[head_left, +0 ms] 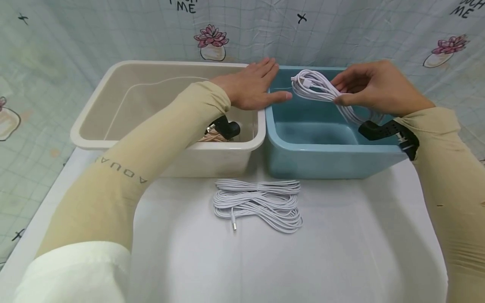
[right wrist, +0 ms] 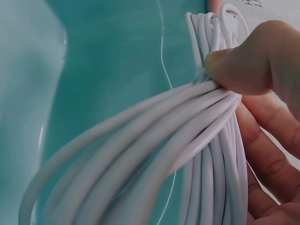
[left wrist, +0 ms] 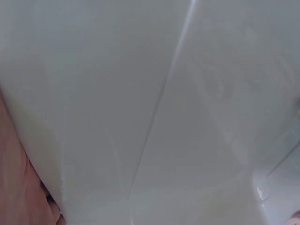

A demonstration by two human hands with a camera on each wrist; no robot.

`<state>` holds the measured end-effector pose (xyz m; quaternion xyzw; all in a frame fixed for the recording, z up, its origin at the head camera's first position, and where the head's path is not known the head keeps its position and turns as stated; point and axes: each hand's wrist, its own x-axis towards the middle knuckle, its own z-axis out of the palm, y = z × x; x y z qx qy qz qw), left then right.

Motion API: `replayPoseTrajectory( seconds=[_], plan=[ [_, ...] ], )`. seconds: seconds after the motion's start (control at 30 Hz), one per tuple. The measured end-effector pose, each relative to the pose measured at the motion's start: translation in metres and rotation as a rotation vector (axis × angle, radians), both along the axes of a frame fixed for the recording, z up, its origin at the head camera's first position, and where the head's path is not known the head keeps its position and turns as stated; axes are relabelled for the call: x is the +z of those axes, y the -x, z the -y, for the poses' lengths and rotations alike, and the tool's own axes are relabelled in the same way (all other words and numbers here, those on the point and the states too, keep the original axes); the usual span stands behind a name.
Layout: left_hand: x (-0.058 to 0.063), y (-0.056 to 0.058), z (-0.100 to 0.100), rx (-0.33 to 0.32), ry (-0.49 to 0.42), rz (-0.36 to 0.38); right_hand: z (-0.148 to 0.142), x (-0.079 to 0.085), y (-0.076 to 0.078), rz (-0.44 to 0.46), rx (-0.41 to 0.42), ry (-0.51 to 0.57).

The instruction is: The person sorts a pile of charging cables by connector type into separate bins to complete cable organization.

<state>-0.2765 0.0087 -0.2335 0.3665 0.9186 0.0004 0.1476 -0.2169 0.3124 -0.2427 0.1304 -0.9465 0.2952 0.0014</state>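
My right hand (head_left: pixel 379 88) pinches a coiled white USB cable (head_left: pixel 316 86) between thumb and fingers, over the blue bin (head_left: pixel 337 162). In the right wrist view the thumb (right wrist: pixel 248 65) presses on the middle of the bundle (right wrist: pixel 140 136), whose loops fan out on both sides. My left hand (head_left: pixel 251 86) rests with straight fingers across the meeting rims of the cream bin (head_left: pixel 197 162) and the blue one. More coiled white cable (head_left: pixel 259 204) lies on the table before the bins, one USB plug (head_left: pixel 234 225) pointing to the front.
Copper-coloured strands (head_left: pixel 213 136) lie inside the cream bin, partly behind the left wrist camera (head_left: pixel 226 127). The two bins stand side by side at the back of the white table (head_left: pixel 303 265). A patterned sheet (head_left: pixel 257 33) hangs behind them.
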Motion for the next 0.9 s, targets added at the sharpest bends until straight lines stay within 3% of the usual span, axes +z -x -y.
replayPoseTrajectory(
  seconds=[0.37, 0.63, 0.9],
  plan=[
    [0.0006, -0.0009, -0.0005, 0.004, 0.0, -0.011, -0.0019, -0.0001, 0.0017, 0.009, -0.001, -0.025],
    [0.001, -0.0019, -0.0002, -0.005, 0.003, -0.007, -0.0091, 0.0009, 0.0034, 0.025, -0.11, 0.005],
    [-0.0011, -0.0029, -0.0007, 0.001, -0.005, -0.005, -0.007, 0.0018, -0.0018, -0.017, -0.131, 0.053]
  ],
)
